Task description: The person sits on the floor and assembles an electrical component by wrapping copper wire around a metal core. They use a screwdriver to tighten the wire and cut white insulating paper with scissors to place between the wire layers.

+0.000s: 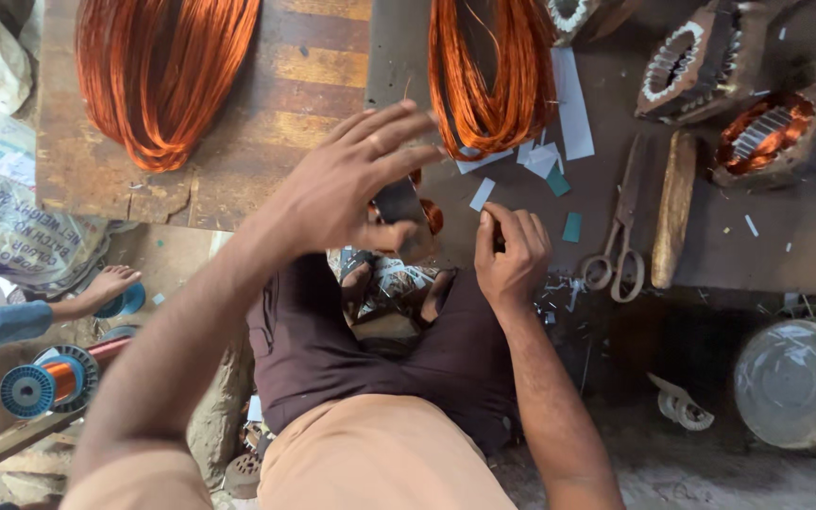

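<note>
Your left hand (356, 184) has its fingers spread wide over a small dark stator (408, 217) with copper winding, the thumb pressed against it at the desk (238, 142) edge. Your right hand (512, 250) is curled in a narrow grip just beside it; what it pinches is too small to tell. Insulation paper scraps (535, 156) lie beyond, under a copper wire coil (493, 71). Scissors (620, 241) and a wooden stick (674, 208) rest to the right.
</note>
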